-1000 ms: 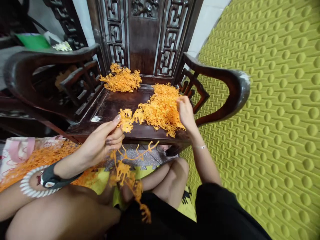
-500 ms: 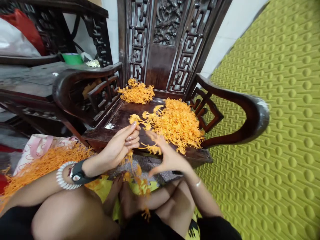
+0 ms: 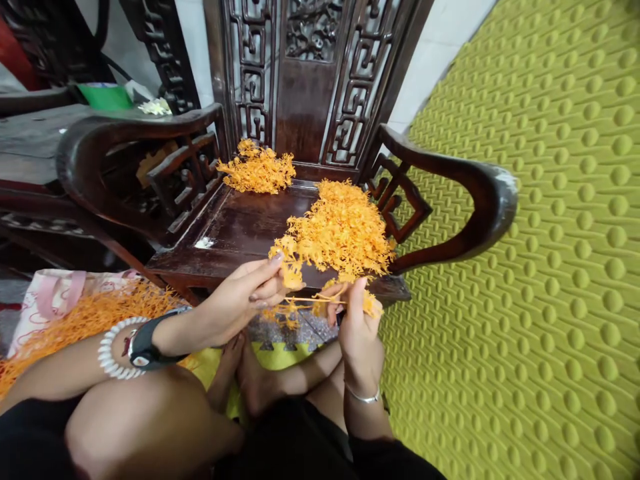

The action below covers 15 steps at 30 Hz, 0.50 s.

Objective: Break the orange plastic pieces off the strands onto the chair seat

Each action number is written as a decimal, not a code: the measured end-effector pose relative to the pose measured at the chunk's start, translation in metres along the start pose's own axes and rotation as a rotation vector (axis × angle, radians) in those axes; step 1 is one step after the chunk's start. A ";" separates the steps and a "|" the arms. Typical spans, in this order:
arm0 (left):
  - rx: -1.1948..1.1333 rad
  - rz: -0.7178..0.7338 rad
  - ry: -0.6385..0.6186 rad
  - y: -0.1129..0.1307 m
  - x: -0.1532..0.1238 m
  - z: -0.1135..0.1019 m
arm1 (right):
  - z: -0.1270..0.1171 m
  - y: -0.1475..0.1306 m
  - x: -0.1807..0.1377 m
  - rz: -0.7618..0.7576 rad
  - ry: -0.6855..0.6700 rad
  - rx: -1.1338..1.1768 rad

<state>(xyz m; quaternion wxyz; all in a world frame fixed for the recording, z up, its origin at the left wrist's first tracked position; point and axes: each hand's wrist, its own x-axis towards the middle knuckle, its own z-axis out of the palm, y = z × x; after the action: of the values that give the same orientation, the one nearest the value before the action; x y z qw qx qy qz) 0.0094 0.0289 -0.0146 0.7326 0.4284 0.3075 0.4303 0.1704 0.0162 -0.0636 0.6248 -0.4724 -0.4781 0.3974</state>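
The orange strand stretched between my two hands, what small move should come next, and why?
Probably draw the right hand gently away from the left hand. Both pinch the same orange strand, which looks taut between them in front of the chair seat, while the left also grips a branched orange clump, so it seems ready to part.

You're not getting any readable text, labels, brands or numbers here. The watch [image 3: 143,347] on your left wrist is showing no legible face.
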 end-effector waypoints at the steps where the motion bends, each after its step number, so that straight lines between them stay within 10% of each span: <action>1: 0.026 -0.015 -0.009 0.002 -0.003 -0.001 | -0.007 -0.003 -0.002 0.022 -0.023 -0.009; 7: 0.047 0.276 0.313 0.025 -0.019 -0.024 | -0.105 -0.026 0.021 -0.312 0.688 -0.032; 10: 0.077 0.170 0.235 0.028 -0.024 -0.024 | -0.122 -0.033 0.059 -0.342 0.461 -0.506; 15: 0.131 0.156 0.117 0.026 -0.021 -0.010 | -0.057 -0.020 0.174 -0.463 -0.069 -1.443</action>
<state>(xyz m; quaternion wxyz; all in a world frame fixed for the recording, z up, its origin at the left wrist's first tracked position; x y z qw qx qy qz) -0.0173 0.0201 0.0057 0.6483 0.4721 0.3427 0.4893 0.2662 0.1649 -0.0109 0.2130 -0.6389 -0.7256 -0.1407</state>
